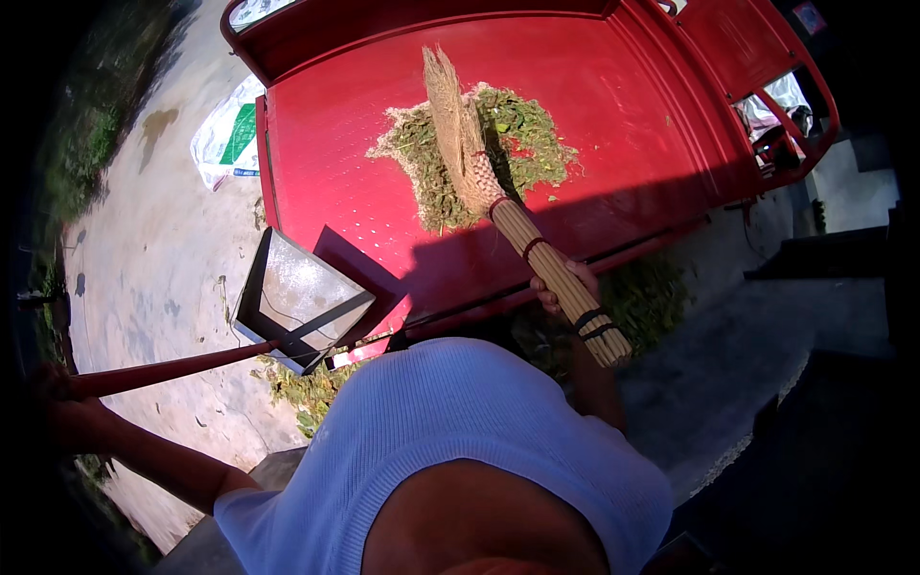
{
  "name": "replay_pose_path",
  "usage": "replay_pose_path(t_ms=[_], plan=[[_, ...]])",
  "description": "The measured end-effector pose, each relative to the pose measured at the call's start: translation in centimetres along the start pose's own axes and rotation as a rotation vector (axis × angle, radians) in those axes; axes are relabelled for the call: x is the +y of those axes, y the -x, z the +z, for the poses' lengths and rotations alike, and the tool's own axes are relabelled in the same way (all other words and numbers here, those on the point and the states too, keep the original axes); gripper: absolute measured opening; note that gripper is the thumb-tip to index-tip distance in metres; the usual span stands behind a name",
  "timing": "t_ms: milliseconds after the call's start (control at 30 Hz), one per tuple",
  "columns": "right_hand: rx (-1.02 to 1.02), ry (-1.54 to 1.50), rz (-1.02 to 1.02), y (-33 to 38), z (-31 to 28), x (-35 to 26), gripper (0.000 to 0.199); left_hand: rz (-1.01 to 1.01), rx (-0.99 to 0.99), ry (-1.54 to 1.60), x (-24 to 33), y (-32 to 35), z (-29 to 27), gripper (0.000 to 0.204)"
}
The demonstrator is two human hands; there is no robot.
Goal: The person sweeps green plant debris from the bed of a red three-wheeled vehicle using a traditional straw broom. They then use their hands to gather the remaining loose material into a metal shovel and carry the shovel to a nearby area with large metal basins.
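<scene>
My right hand (572, 285) is closed round the bundled-stalk handle of a straw broom (517, 230). The broom's tan bristles lie over a heap of dry green and brown leaf litter (532, 144) on the red truck bed (355, 105). At the far left, my left hand (67, 417) is in dark shadow at the end of a long red handle, closed round it. That handle belongs to a metal dustpan (302, 278), held beside the bed's near left corner. No litter shows on the part of the pan I can see.
Raised red rails (815, 96) edge the bed's far and right sides. A white and green sack (230, 134) lies left of the bed on the concrete ground (163, 240). More leaves (307, 388) are scattered below the dustpan, and others (652, 297) lie in shade at the right.
</scene>
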State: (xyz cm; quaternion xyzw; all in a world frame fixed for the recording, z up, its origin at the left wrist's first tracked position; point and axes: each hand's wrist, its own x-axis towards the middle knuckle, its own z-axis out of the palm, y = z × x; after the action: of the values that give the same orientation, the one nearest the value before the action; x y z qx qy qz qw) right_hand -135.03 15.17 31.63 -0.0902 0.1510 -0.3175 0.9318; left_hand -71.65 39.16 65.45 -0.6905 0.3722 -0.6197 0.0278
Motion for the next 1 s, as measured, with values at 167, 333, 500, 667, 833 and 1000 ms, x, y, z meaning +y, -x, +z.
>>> replay_pose_path(t_ms=[167,333,500,667,833,1000], plan=[[0.304,0.581,-0.151,1.4,1.9,-9.5,0.052,-0.329,0.012,0.455,12.1,-1.7,-3.7,0.02],[0.602,0.963,-0.307,-2.9,-7.3,-20.5,0.038,-0.802,-0.016,1.099,20.9,-3.2,-6.3,0.033],[0.55,0.863,-0.413,-9.0,-13.8,-23.1,0.032,-0.836,0.031,1.151,25.7,-3.7,-7.7,0.028],[0.54,1.451,-0.148,-10.9,-17.6,-17.8,0.047,-0.849,0.046,1.145,27.8,-4.3,-8.3,0.025],[0.336,1.085,-0.076,-4.7,-12.2,-14.1,0.063,-0.93,0.035,1.045,29.2,-3.3,-8.8,0.028],[0.399,0.91,-0.17,-0.5,-8.2,-17.8,0.064,-0.956,-0.026,1.003,30.6,-2.4,-9.3,0.034]])
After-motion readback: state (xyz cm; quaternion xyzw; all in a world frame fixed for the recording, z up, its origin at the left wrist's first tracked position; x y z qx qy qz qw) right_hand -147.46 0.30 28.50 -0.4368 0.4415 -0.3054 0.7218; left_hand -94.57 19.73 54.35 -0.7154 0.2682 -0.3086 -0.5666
